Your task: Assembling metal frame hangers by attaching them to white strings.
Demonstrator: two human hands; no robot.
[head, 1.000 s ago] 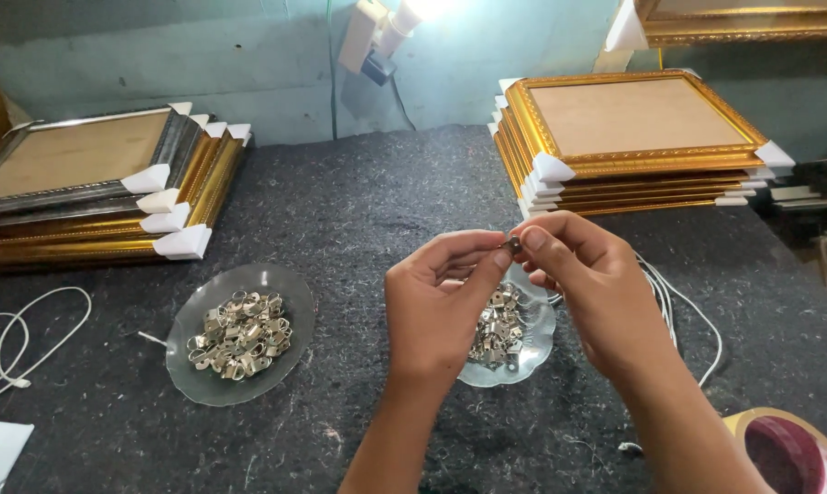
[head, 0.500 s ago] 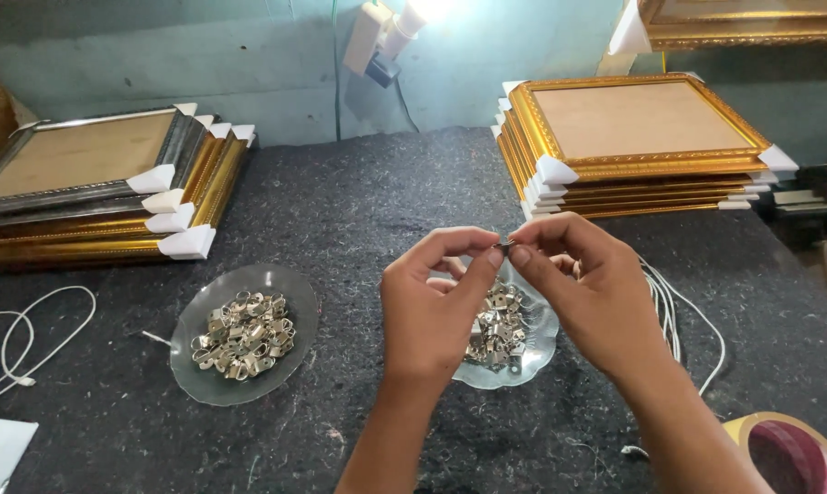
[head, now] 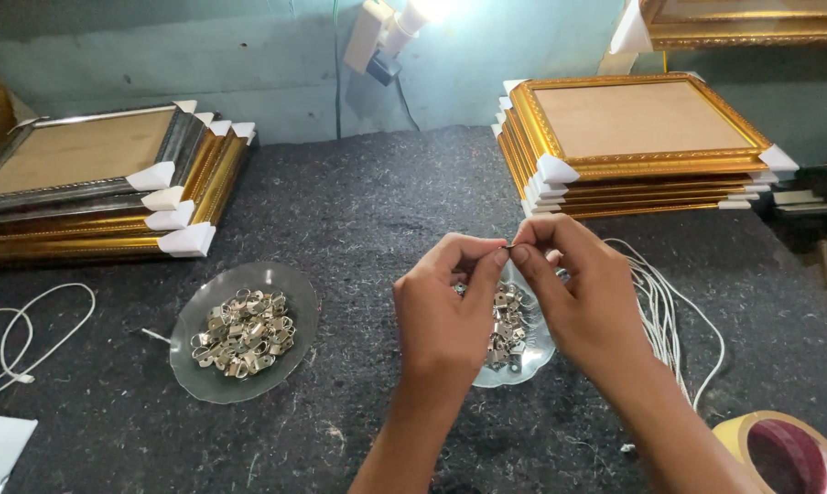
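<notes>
Pinching a small metal piece between thumb and forefinger tips, the left hand and right hand are held together just above the clear dish of metal hangers, which lies on the dark felt table. A fitting or assembling step is judged to be in hand, and fine fingertip control is called for next. Both wrists are raised, knuckles turned outward, remaining fingers curled; a second dish of hardware sits left of the first, white cords right of it.
</notes>
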